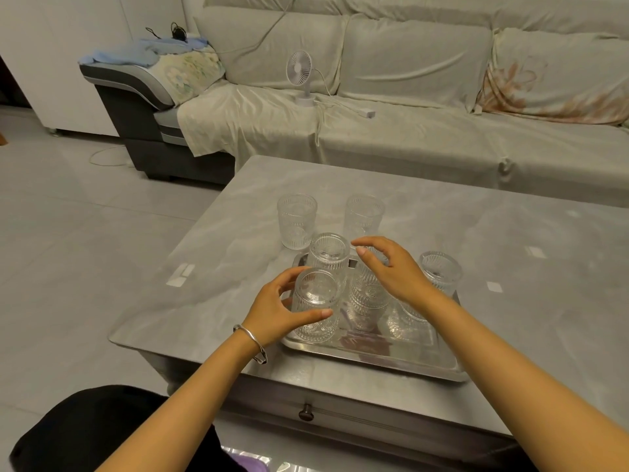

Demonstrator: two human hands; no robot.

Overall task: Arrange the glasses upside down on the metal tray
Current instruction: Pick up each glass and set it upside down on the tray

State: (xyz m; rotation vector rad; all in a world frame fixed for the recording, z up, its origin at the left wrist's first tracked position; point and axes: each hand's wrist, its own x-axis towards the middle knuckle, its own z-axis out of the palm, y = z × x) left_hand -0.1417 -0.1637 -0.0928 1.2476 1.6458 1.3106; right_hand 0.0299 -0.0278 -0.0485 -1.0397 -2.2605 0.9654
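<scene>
A metal tray [374, 356] lies on the grey table, near its front edge. Several ribbed clear glasses stand upside down on it. My left hand [279, 315] wraps around the front-left glass [315, 294], thumb across its front and fingers behind. An inverted back-left glass [329, 255] stands just beyond it. My right hand [394, 272] hovers with fingers spread over the middle glass [367, 301], holding nothing. Another inverted glass [440, 272] stands at the tray's right, partly hidden by my right forearm. Two upright glasses [296, 221] [363, 214] stand on the table behind the tray.
The grey table [510, 253] has a drawer knob [306, 412] at its front. A sofa covered in pale cloth [408, 131] runs behind it, with a small white fan [301, 74] and its cable on the seat. Tiled floor lies to the left.
</scene>
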